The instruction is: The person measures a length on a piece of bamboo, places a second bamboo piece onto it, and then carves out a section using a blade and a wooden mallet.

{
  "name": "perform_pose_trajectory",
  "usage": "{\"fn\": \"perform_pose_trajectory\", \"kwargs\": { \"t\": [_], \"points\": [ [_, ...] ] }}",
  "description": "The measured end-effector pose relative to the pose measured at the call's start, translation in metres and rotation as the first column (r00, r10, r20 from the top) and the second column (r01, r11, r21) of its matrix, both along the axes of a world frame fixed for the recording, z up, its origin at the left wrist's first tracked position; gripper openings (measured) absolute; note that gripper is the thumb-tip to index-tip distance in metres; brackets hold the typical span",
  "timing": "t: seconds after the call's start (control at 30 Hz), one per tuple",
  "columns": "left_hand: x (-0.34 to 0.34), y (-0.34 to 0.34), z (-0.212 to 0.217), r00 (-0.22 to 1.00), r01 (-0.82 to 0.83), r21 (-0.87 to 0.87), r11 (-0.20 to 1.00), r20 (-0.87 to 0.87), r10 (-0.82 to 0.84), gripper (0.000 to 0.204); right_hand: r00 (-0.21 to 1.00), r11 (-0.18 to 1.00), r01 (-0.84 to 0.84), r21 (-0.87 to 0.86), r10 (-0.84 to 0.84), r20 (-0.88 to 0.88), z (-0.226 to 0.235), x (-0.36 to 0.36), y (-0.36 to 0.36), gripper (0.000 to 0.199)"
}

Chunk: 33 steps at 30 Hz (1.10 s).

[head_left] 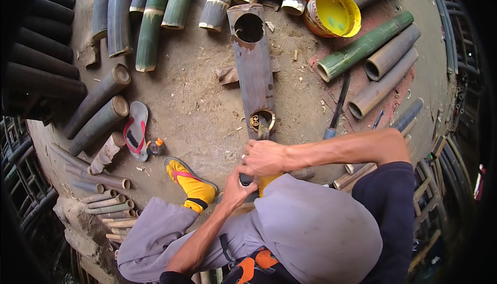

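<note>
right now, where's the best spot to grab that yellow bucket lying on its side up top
Probably by the rim of the yellow bucket. It lies tipped with its open mouth facing the person, so the lower edge of the rim is exposed. Come from the near side, over bare ground; bamboo pieces crowd its right and far sides.

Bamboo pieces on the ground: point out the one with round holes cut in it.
The grey bamboo section lying lengthwise before both hands, one hole at each end; the others are uncut.

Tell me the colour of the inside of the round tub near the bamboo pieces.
Bright yellow inside the tub, seen in the head view.
</note>
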<state>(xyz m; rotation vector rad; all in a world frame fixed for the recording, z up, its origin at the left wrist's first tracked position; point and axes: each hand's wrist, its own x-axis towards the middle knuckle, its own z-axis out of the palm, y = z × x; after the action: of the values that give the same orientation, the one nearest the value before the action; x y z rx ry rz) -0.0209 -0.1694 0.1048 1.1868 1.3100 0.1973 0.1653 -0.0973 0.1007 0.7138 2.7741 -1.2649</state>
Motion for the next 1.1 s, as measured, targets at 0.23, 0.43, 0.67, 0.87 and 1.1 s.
{"fn": "perform_pose_trajectory", "kwargs": {
  "t": [0.23, 0.43, 0.67, 0.87, 1.1],
  "points": [
    [-0.017, 0.127, 0.035, 0.785, 0.466, 0.061, 0.883, -0.489, -0.380, 0.028, 0.900, 0.901, 0.410, -0.142, -0.425, -0.098, 0.000, -0.013, 0.042, 0.019],
    [0.052, 0.239, 0.058, 0.382, 0.918, 0.153, 0.365, -0.587, -0.714, 0.018, 0.494, 0.530, 0.820, -0.216, -0.846, -0.202, 0.006, 0.007, 0.042, 0.038],
    [0.075, 0.279, 0.030, -0.111, 0.983, 0.052, -0.174, -0.585, -0.803, 0.019, 0.152, 0.184, 0.889, -0.420, -0.982, -0.109, 0.000, -0.030, 0.031, 0.047],
    [-0.007, 0.179, 0.024, 0.480, 0.825, -0.070, 0.560, -0.437, -0.761, 0.035, 0.734, 0.641, 0.608, -0.468, -0.678, 0.024, -0.007, -0.016, 0.017, 0.039],
    [-0.003, 0.067, 0.019, 0.771, 0.557, -0.042, 0.830, -0.345, -0.535, 0.033, 0.956, 0.914, 0.295, -0.278, -0.286, 0.072, -0.007, 0.004, -0.008, 0.040]
  ]
}}
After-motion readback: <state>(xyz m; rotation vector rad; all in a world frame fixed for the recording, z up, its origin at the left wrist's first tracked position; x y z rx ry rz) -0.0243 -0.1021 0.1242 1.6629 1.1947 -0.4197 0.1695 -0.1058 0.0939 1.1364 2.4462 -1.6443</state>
